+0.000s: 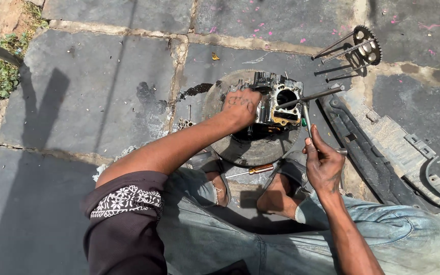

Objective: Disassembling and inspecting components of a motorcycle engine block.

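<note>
Hands work: left hand (241, 105) steadies engine block (276, 104), right hand (323, 164) grips T-wrench (306, 109) (upright).

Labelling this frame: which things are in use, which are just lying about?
In use: left hand on engine block; right hand on T-handle wrench; tyre underneath.
Lying about: screwdriver, sprocket, long bolts, plastic panel.

Orange-handled screwdriver (253, 170), faded blue jeans (403, 234), seemingly floral black-and-white cuff (126, 199).
</note>
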